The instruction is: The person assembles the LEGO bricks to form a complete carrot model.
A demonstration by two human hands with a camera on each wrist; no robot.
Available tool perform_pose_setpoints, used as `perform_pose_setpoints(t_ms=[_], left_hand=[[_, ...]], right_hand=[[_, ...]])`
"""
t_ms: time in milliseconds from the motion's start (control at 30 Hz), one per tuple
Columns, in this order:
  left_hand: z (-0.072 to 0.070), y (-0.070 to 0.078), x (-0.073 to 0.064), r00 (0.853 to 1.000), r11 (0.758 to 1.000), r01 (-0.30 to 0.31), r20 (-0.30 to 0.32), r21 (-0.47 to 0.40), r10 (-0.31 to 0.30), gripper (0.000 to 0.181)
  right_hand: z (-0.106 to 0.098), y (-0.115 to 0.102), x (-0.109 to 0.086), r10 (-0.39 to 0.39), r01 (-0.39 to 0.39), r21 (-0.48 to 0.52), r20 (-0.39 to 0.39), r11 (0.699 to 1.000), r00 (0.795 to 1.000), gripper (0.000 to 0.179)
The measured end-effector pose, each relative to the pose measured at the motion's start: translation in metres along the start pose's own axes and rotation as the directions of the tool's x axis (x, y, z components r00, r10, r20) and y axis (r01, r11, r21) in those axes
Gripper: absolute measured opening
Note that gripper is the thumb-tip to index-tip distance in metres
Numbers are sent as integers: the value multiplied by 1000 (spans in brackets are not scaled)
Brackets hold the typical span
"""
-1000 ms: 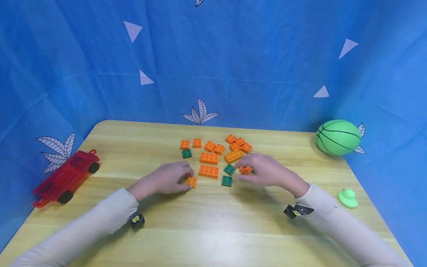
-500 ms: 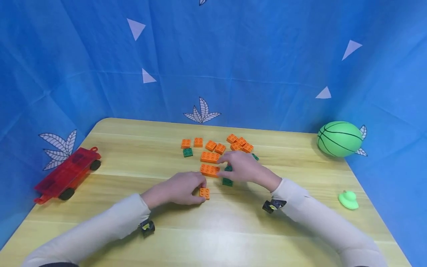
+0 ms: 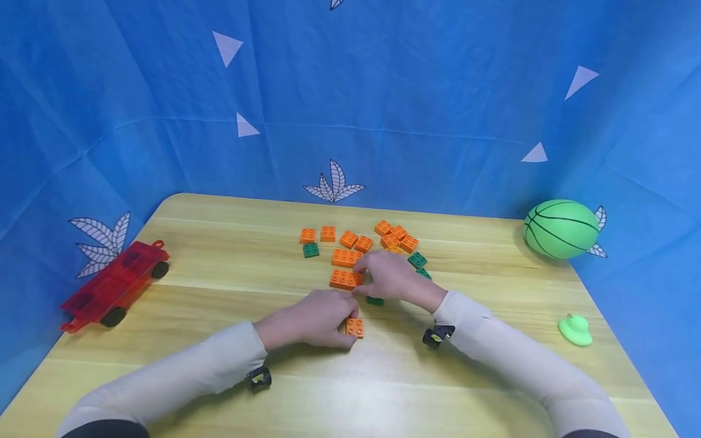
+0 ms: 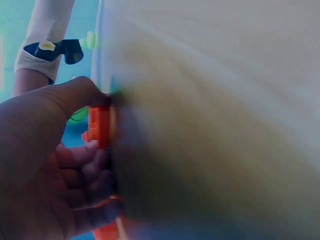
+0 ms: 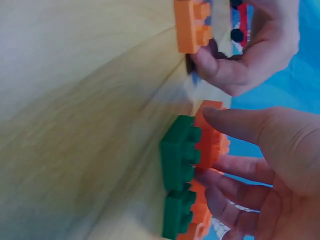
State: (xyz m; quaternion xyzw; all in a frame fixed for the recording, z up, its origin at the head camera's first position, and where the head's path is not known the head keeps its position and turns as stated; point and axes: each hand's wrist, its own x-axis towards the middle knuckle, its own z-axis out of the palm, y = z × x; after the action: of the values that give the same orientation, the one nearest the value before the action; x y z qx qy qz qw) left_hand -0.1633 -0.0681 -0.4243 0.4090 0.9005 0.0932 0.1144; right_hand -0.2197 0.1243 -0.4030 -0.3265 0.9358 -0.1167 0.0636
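My left hand (image 3: pixel 312 319) pinches a small orange toy brick (image 3: pixel 355 328) between thumb and fingers, low on the table; the left wrist view shows this orange brick (image 4: pixel 99 127) too. My right hand (image 3: pixel 391 277) grips the right end of a long orange brick (image 3: pixel 344 280), thumb on its near side and fingers beyond it. Another long orange brick (image 3: pixel 345 258) lies just behind. Beside the right thumb is a green brick (image 3: pixel 375 300), partly covered. In the right wrist view, two green bricks (image 5: pixel 176 150) stand close to the right hand. That hand hides part of the group.
Several small orange bricks (image 3: pixel 390 239) cluster behind the right hand, with green bricks (image 3: pixel 417 260) to its right. A green brick (image 3: pixel 310 250) lies at back left. A red wheeled toy (image 3: pixel 117 283), green ball (image 3: pixel 561 229) and green duck (image 3: pixel 575 330) stand near the table's sides.
My left hand has slid the small orange brick right and toward me. My right hand has moved left, from the right-hand bricks to the end of the long orange brick.
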Motion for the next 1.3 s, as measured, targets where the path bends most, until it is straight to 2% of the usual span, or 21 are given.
perform_pose_setpoints(t_ms=[133,267,433,567,667,900,1033,1167,1300], left_hand=[[0,5,5,1000,999,-1,18,-33,2,30],[2,10,12,1000,999,13,8,-32,-13,31],[5,16,18,998,997,67,-18,-33,-67,32],[9,20,21,996,995,85,-33,-44,-87,33],[10,22,22,995,995,88,-52,-44,-91,32],[11,25,20,993,996,86,-81,-22,-87,34],[10,23,16,991,995,92,-90,-31,-95,43],[6,15,6,985,986,128,-102,-107,-139,57],[-3,5,-4,968,969,135,-182,-205,-174,60]], right_hand=[[6,3,2,-15,15,-8,-32,1000,999,36],[6,8,1,-47,48,6,-75,999,996,29],[-6,16,-8,-35,44,73,-122,996,992,34],[-16,23,-18,-2,17,109,-141,994,990,39],[-22,27,-25,-5,24,121,-152,992,988,39],[-35,31,-40,-47,76,138,-202,988,978,39],[-43,31,-49,-54,89,144,-228,986,972,39],[-51,31,-58,-68,106,149,-237,983,969,37],[-56,31,-66,-82,122,143,-254,982,964,35]])
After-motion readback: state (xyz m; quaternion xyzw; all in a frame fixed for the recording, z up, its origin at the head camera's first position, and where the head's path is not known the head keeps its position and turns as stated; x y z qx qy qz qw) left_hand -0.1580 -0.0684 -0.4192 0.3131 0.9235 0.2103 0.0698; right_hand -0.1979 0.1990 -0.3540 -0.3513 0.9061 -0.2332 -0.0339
